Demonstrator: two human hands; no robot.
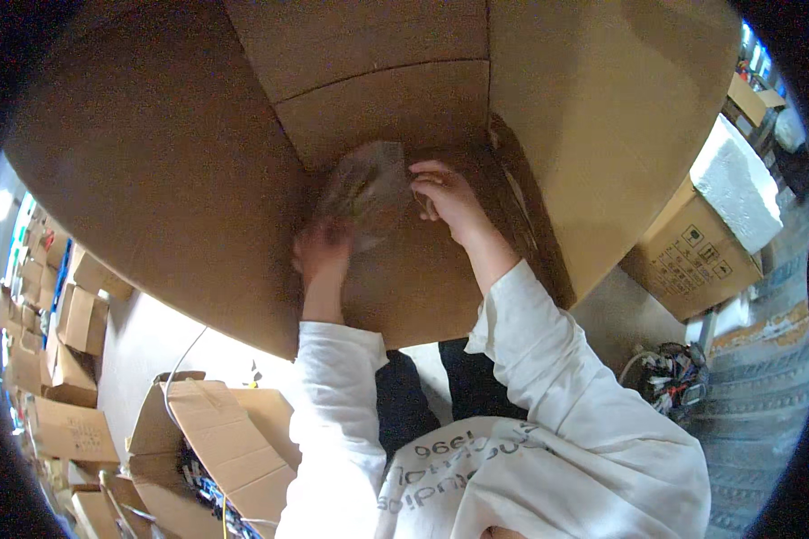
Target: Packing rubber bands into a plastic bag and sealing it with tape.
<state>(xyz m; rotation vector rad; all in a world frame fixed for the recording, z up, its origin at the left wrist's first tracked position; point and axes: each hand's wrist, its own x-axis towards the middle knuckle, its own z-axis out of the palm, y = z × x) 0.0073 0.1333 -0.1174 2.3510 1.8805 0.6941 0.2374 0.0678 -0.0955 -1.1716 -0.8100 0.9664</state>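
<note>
Both my hands reach down into a large open cardboard box (pixel 404 296). Low inside it is a clear plastic bag (pixel 368 193) with something dark and indistinct in it. My left hand (pixel 322 248) is closed on the bag's lower left side; shadow blurs its fingertips. Just off the bag's right edge, my right hand (pixel 449 196) has its fingers curled together in a pinch. A thin strand seems to show at those fingertips, too small to name.
Tall cardboard walls (pixel 602 135) rise around my hands. At the lower left stands an open carton (pixel 243 440) with cables in it. A bundle of cables (pixel 674 377) lies on the right. Behind it, white foam (pixel 737 184) tops another carton (pixel 683 260). More cartons (pixel 72 427) line the far left.
</note>
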